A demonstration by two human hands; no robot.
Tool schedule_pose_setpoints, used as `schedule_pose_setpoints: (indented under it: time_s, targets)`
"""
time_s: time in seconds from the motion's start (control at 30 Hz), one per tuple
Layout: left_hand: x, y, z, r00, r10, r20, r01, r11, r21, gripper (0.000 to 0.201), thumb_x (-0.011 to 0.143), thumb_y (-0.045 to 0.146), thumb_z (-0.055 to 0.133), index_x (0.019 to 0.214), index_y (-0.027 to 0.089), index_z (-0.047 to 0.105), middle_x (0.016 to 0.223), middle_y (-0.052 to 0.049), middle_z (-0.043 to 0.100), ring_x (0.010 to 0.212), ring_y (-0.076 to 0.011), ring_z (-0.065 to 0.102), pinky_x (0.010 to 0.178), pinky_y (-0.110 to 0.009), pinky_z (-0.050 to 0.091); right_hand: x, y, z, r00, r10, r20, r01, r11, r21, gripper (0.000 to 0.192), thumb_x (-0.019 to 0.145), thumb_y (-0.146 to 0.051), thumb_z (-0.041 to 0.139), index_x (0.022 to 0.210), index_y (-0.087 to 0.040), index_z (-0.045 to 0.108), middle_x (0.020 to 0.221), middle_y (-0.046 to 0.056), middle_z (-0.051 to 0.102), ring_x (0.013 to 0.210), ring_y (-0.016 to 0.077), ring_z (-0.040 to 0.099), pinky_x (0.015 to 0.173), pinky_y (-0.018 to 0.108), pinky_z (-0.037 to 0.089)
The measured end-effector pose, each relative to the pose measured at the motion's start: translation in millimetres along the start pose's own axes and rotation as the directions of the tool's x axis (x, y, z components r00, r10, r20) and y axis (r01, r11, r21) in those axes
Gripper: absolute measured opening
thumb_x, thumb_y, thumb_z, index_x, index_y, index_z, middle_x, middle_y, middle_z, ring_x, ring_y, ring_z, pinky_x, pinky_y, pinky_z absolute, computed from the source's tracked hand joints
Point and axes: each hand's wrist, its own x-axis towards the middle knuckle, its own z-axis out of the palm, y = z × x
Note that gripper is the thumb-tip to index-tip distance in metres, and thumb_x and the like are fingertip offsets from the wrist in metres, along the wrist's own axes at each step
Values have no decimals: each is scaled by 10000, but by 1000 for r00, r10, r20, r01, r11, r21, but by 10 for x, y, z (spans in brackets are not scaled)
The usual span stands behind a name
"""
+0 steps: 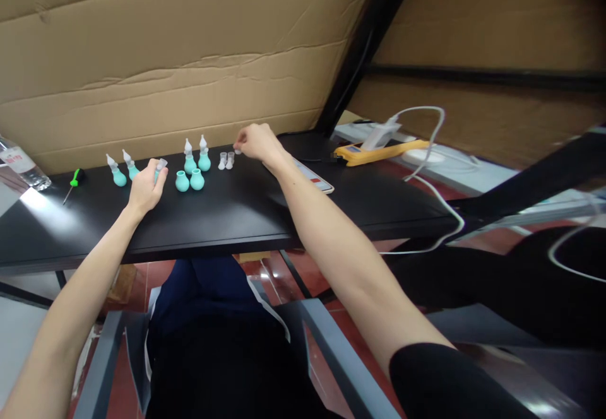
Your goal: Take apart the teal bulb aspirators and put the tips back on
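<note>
My left hand (146, 188) grips a teal bulb with a clear tip (160, 168) on the black table (227, 217). Two assembled teal bulbs (124, 171) with white tips stand to its left. Two more assembled bulbs (197, 157) stand right of it, with two bare teal bulbs (189, 181) in front of them. My right hand (255, 142) pinches a small clear tip (238, 150) beside two loose clear tips (226, 161).
A cardboard wall rises behind the table. A green-handled screwdriver (73, 182) and a water bottle (21, 165) lie far left. A phone (315, 178) rests under my right forearm. A yellow device (374, 152) and white cables (435, 192) lie at the right.
</note>
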Motion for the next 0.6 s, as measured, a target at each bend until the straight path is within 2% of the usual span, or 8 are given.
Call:
schedule_pose_setpoints:
  time_s: [0.1,0.2,0.37,0.6]
  targets:
    - [1,-33,8,999,-41,26,40,999,29,422,1190,671,544,1204,272,680,957,-63,767,809,-283,722,833,-382,495,20,56,2,980,80,180,-65,994,-89,154,1058,-86,858,1132,-148,980,1135,162,929,1119,304,871,1061,374,686]
    - [3,-20,19,997,-36,68,33,998,47,400,1184,632,565,1252,263,702,1033,-84,815,894,-297,770,865,-374,535,44,77,-3,956,61,287,-33,994,-101,176,989,-44,885,1035,-188,977,951,81,903,1008,252,866,950,311,693]
    - [13,31,18,993,-2,117,-5,998,57,347,1197,554,587,1290,245,717,1147,-107,862,1019,-311,836,925,-384,596,25,9,19,969,27,247,-3,995,-96,200,992,-55,910,1128,-181,983,983,85,914,1011,244,880,949,300,714]
    - [2,46,19,990,53,129,-62,996,68,310,1194,516,611,1303,252,733,1205,-97,876,1088,-280,856,942,-347,608,-54,-105,26,980,57,192,-31,990,-136,219,1032,-49,890,1206,-138,986,1193,193,929,1214,344,897,1082,389,724]
